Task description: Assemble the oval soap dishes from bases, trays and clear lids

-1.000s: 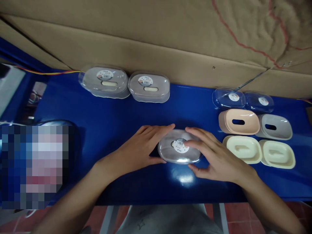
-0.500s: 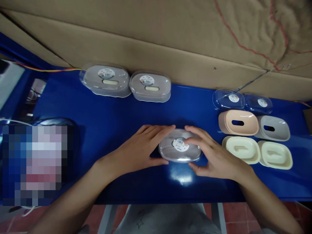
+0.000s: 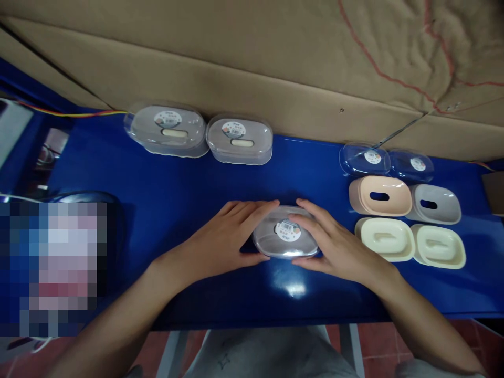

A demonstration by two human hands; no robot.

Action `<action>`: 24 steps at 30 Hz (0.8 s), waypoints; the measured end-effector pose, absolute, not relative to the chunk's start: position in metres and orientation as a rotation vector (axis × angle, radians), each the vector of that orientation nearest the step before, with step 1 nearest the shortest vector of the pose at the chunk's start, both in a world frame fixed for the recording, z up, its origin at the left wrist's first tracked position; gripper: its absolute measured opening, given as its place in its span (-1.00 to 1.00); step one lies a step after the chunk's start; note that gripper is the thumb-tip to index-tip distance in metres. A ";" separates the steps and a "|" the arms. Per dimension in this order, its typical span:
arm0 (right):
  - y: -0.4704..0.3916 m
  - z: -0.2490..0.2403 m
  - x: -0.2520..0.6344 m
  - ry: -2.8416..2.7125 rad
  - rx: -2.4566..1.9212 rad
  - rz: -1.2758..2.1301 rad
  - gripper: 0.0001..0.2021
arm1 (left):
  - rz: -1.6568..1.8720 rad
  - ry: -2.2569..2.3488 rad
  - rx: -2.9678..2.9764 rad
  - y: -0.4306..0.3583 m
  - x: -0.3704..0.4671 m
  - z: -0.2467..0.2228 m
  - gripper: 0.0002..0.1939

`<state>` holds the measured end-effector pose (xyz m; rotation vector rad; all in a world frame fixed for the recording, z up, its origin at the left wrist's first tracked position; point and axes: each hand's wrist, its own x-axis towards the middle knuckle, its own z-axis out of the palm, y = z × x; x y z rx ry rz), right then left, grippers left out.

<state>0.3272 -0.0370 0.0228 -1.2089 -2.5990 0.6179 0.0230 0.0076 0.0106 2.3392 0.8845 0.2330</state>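
Note:
An oval grey soap box (image 3: pixel 271 244) with a clear lid and a round label lies on the blue table in front of me. My left hand (image 3: pixel 218 236) grips its left end, thumb at the near edge and fingers at the far edge. Around the right end, my right hand (image 3: pixel 338 244) is closed, one finger lying over the lid beside the label. The undersides of the box and both palms are hidden.
Two lidded grey soap boxes (image 3: pixel 239 139) stand along the cardboard backing (image 3: pixel 197 68). To the right are two clear lids (image 3: pixel 360 160), a peach tray (image 3: pixel 397 197) and a grey tray (image 3: pixel 447 202) with slots, and two cream bases (image 3: pixel 386 254). A blurred-out patch covers the left.
My right hand has closed in on the box's right end, its thumb coming left along the near edge. My left hand stays in place on the box; the view has shifted slightly.

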 end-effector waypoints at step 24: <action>0.094 0.018 0.338 -2.476 -1.584 0.213 -0.17 | 0.277 0.996 2.660 -0.003 0.028 -0.004 -0.26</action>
